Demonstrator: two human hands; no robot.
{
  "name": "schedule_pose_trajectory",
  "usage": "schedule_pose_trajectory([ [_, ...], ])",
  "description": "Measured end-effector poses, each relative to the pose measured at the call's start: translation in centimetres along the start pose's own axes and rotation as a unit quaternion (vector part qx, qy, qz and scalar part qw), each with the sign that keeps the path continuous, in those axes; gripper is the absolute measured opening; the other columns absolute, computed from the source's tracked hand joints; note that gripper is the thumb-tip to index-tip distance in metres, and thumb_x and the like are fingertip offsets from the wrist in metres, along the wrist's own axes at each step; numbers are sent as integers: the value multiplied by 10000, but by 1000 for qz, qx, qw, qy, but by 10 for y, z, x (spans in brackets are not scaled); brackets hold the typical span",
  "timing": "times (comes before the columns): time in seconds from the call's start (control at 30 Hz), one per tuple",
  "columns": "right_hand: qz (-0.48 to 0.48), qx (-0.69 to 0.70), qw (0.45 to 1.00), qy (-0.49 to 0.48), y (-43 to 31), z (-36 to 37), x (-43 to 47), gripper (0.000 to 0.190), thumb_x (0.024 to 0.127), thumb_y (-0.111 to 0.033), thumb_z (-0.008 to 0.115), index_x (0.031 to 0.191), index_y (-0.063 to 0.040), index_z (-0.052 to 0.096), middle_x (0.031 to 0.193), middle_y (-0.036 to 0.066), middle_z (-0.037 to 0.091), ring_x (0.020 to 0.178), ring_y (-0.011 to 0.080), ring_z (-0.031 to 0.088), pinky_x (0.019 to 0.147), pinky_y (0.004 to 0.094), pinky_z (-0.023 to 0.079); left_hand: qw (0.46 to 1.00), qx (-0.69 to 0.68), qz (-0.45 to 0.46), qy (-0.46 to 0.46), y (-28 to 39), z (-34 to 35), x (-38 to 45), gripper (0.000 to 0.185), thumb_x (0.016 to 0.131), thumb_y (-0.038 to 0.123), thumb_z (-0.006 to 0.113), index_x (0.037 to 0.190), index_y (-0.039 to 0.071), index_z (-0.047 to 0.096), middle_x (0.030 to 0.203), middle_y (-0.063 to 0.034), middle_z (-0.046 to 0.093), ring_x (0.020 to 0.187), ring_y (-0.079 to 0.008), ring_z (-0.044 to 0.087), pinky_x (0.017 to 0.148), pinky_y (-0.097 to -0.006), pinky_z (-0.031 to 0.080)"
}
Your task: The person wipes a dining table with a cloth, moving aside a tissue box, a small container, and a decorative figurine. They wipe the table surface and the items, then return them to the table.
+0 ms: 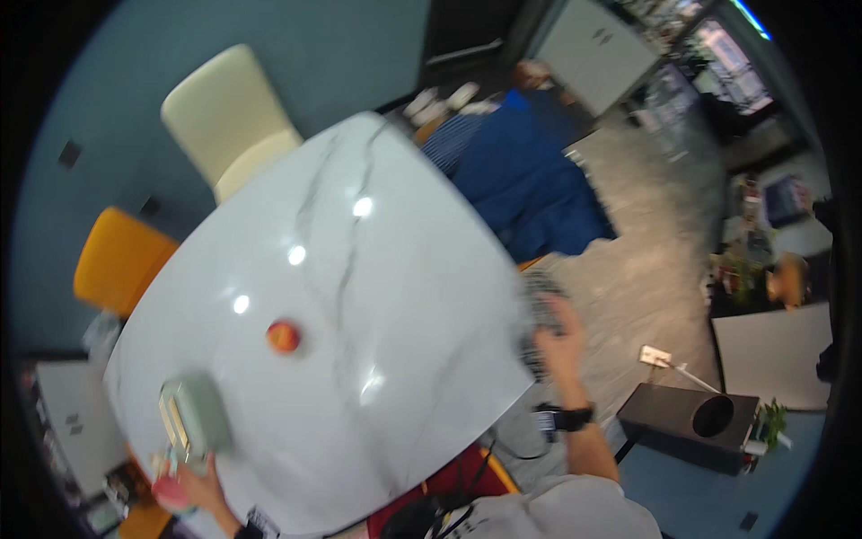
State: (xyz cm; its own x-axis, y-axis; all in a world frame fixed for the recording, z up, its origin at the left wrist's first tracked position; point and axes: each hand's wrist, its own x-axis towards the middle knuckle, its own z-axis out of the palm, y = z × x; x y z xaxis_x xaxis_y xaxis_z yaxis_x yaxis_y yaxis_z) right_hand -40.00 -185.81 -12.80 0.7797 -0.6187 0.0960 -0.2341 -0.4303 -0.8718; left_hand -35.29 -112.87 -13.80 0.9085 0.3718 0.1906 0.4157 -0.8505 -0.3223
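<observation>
At the table's right edge, my right hand (564, 343) grips a black-and-grey patterned cloth (537, 303), blurred by motion. My left hand (202, 486) is at the lower left edge of the white marble-patterned table (417, 283). A pink object (170, 494) lies against its fingers; blur hides its kind and whether it is held. Just beyond those fingers is a pale green container (202, 414) with gold-coloured bars on its side. A red and orange fruit (283, 336), perhaps a peach or an apple, rests on the tabletop.
A cream chair (222, 108) and an orange chair (121, 259) stand along the far left side. Dark blue fabric (528, 182) drapes over something beyond the right edge. On the floor side at right are a black box-shaped unit (687, 424) and a power strip (654, 356).
</observation>
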Motion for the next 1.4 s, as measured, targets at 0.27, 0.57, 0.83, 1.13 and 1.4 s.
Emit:
schedule_pose_trajectory([
  [0.27, -329, -173, 892, -258, -31, 228, 30, 762, 736, -187, 757, 1445, -197, 480, 1498, 177, 383, 1276, 382, 432, 1067, 476, 351, 995, -97, 20, -16, 25, -35, 8, 923, 689, 747, 705, 1379, 157, 540, 1176, -154, 633, 1026, -366, 637, 832, -505, 510],
  [0.57, -393, -190, 894, -100, -71, 426, 169, 388, 860, -110, 529, 1227, -182, 633, 1387, 145, 498, 1205, 381, 485, 943, 493, 408, 984, -142, 99, -49, 29, -5, 31, 587, 883, 306, 696, 1336, -1, 484, 1425, -214, 432, 1260, -421, 485, 989, -453, 448],
  [0.83, -189, -312, 929, 58, -50, 400, 255, 361, 911, -154, 517, 1262, -182, 596, 1295, 147, 512, 1048, 357, 525, 832, 501, 447, 985, -156, 59, -44, 38, 3, 30, 530, 906, 292, 681, 1255, -50, 475, 1389, -220, 400, 1185, -435, 513, 901, -469, 489],
  [1.13, -165, -318, 933, 45, 40, 197, 114, 719, 711, -111, 745, 1387, -239, 534, 1409, 156, 454, 1118, 398, 503, 924, 505, 457, 986, -155, 46, -43, 43, 6, 32, 540, 898, 330, 692, 1223, -52, 490, 1376, -247, 406, 1158, -455, 526, 902, -465, 487],
  [1.4, 21, -344, 939, -22, 100, -1, -91, 730, 746, -6, 708, 1424, -192, 512, 1422, 255, 434, 1283, 445, 428, 1075, 495, 360, 988, -142, 56, -33, 39, 10, 35, 576, 874, 376, 711, 1209, -51, 516, 1379, -260, 404, 1136, -460, 544, 891, -489, 489],
])
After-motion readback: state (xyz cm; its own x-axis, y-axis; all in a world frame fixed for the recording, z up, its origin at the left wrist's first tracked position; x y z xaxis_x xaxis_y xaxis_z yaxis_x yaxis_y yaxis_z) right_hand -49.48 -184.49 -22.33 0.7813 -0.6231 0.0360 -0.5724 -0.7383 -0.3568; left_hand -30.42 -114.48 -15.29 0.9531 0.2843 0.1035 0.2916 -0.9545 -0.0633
